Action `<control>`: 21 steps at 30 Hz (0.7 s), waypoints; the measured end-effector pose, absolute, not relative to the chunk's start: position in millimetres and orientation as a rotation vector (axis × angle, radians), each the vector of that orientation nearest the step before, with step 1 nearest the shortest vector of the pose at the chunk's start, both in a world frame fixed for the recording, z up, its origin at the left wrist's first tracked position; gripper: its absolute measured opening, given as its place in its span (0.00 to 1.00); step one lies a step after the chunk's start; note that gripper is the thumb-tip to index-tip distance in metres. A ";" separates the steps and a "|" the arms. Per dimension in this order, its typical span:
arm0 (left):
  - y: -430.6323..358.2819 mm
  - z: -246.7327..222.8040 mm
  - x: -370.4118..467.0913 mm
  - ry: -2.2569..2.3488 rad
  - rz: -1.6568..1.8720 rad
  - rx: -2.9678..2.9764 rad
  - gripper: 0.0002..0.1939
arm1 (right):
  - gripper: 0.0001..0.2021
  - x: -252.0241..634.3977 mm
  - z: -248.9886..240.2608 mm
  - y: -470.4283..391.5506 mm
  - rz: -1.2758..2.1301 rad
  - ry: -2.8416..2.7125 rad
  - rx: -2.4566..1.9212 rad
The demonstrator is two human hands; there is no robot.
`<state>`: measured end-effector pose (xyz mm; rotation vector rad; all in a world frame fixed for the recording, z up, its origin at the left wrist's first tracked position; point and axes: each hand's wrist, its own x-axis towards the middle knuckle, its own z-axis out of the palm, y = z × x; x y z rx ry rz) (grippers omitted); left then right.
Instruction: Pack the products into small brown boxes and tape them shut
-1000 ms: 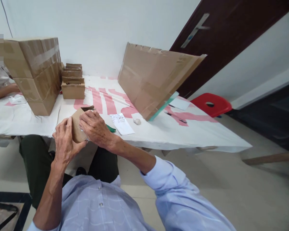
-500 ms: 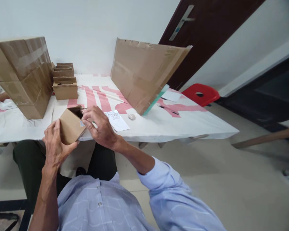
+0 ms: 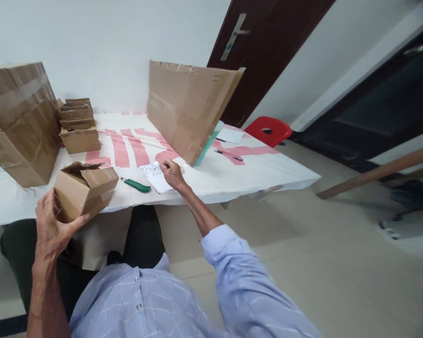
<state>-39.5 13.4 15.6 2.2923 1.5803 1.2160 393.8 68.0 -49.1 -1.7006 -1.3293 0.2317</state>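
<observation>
Left hand [image 3: 52, 232] holds carton [image 3: 72, 195]; right hand [image 3: 172, 174] at paper [image 3: 157, 182].

Inside of box [image 3: 86, 191] mostly hidden

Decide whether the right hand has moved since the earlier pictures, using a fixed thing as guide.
Yes: judged against the printed paper, the right hand has moved rightward, from the open cardboard box to the paper's right edge.
</observation>
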 end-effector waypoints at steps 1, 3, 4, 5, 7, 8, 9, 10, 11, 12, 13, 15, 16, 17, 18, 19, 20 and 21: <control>13.3 16.7 -39.2 1.582 1.212 2.288 0.52 | 0.06 398.6 -57.5 69.9 0.236 -1.327 -1.734; 13.1 18.9 -38.1 1.588 1.208 2.292 0.51 | 0.06 404.8 -71.5 73.7 0.251 -1.339 -1.782; 13.0 20.0 -37.3 1.593 1.212 2.298 0.51 | 0.07 406.6 -77.1 76.1 0.262 -1.353 -1.808; 13.0 21.1 -36.4 1.597 1.215 2.307 0.51 | 0.07 407.7 -81.6 79.1 0.274 -1.372 -1.830; 13.1 23.1 -34.6 1.598 1.215 2.325 0.52 | 0.08 407.9 -87.8 86.8 0.298 -1.422 -1.866; 13.1 24.0 -33.9 1.597 1.210 2.332 0.53 | 0.08 407.2 -89.7 91.5 0.307 -1.450 -1.881; 13.0 24.8 -33.2 1.593 1.205 2.338 0.53 | 0.08 406.2 -91.0 96.3 0.312 -1.477 -1.894; 12.9 25.4 -32.7 1.589 1.200 2.343 0.52 | 0.09 405.0 -91.8 101.3 0.314 -1.504 -1.906; 12.7 25.8 -32.3 1.585 1.195 2.345 0.52 | 0.09 403.6 -92.5 106.0 0.313 -1.531 -1.917; 12.6 26.1 -32.1 1.584 1.197 2.344 0.52 | 0.09 402.3 -93.0 110.5 0.310 -1.557 -1.928; 12.6 26.1 -32.1 1.585 1.196 2.342 0.52 | 0.10 401.2 -93.5 114.5 0.306 -1.582 -1.940; 12.9 25.8 -32.3 1.593 1.191 2.336 0.52 | 0.11 399.4 -94.5 121.0 0.298 -1.625 -1.967; 13.2 25.5 -32.6 1.597 1.185 2.334 0.52 | 0.11 398.9 -95.0 123.5 0.293 -1.644 -1.981; 13.5 25.1 -32.8 1.598 1.182 2.332 0.53 | 0.12 398.6 -95.5 125.7 0.288 -1.661 -1.996; 13.8 24.8 -33.0 1.596 1.184 2.330 0.53 | 0.12 398.3 -96.0 127.6 0.283 -1.678 -2.010; 14.0 24.5 -33.2 1.591 1.188 2.327 0.53 | 0.12 398.2 -96.4 129.2 0.278 -1.694 -2.023; 14.1 24.2 -33.3 1.585 1.194 2.324 0.52 | 0.13 398.2 -96.9 130.7 0.273 -1.709 -2.035; 14.1 24.1 -33.3 1.579 1.202 2.319 0.52 | 0.13 398.1 -97.4 132.0 0.268 -1.722 -2.047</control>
